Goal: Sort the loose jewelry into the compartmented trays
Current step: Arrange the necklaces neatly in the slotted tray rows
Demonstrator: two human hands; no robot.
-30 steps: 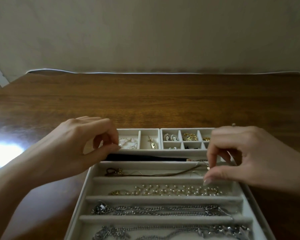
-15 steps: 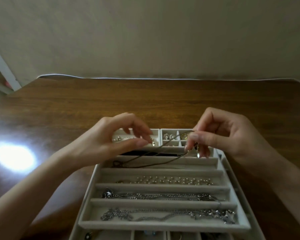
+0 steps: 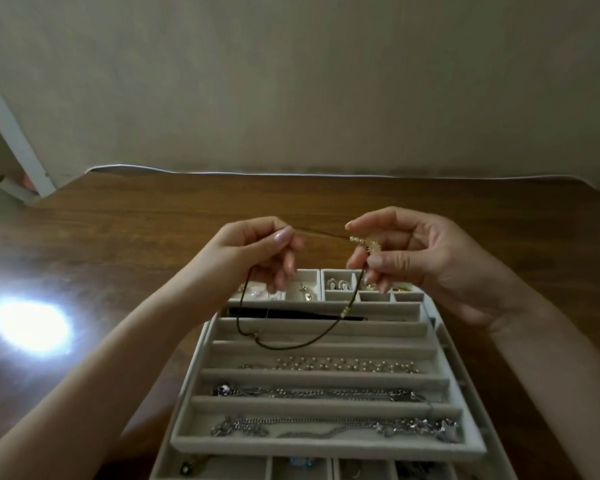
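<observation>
While both hands hover above the far end of the long-slotted tray (image 3: pixel 326 445), the left hand (image 3: pixel 257 251) pinches 1 end of a brown cord necklace (image 3: pixel 291 346) between thumb and forefinger, other fingers curled. The right hand (image 3: pixel 406 251) pinches the other end at its pearl-and-gold pendant (image 3: pixel 366 244), so the cord sags in a loop onto the tray's upper slots. Below lie a pearl strand (image 3: pixel 329 365) and 2 silver chains (image 3: pixel 319 393).

Single head-worn wide-angle view, aimed forward and down across the wooden table (image 3: pixel 153 237) toward the wall (image 3: pixel 291 81). Close above the grey tray (image 3: pixel 326 445), cropped at the lower edge. No second view for overlap.
</observation>
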